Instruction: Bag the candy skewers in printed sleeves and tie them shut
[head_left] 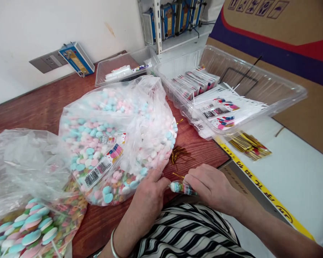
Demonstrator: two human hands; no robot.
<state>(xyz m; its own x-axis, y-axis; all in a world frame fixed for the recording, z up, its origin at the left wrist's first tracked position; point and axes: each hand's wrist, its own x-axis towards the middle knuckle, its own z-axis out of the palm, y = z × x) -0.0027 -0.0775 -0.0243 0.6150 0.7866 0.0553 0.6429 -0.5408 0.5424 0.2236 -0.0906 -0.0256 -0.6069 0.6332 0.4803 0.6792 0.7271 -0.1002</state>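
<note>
Closest in, striped clothing (188,233) covers the person's lap, and a metal bracelet (113,243) circles the left wrist. Just above the clothing, at the near edge of the table (107,222), the two hands meet at a small clear candy packet (183,187). The left hand (150,191) pinches its pale end between thumb and forefinger, while the right hand (214,186) is curled around the other end, with the packet lying sideways between them. A gold tie (178,175) shows just beside the right fingers

At the lower left sits a clear bag (29,154) with stacked candies on sticks and small coloured pieces. Touching it, and near the left hand, a larger bag (78,118) bulges with pink, blue and white candies; two printed labels lie on it, a larger one (103,166) and a smaller one (111,138). Loose gold ties (181,154) lie in a small heap to its right

Farther right, a flat packet of gold ties (250,145) rests beside a clear tub (280,84) holding white sticks (231,95) and printed wrappers (196,82). Behind the larger bag stands another clear tub (101,73), and beyond it a blue device (76,59) leans against the wall (64,25)
</note>
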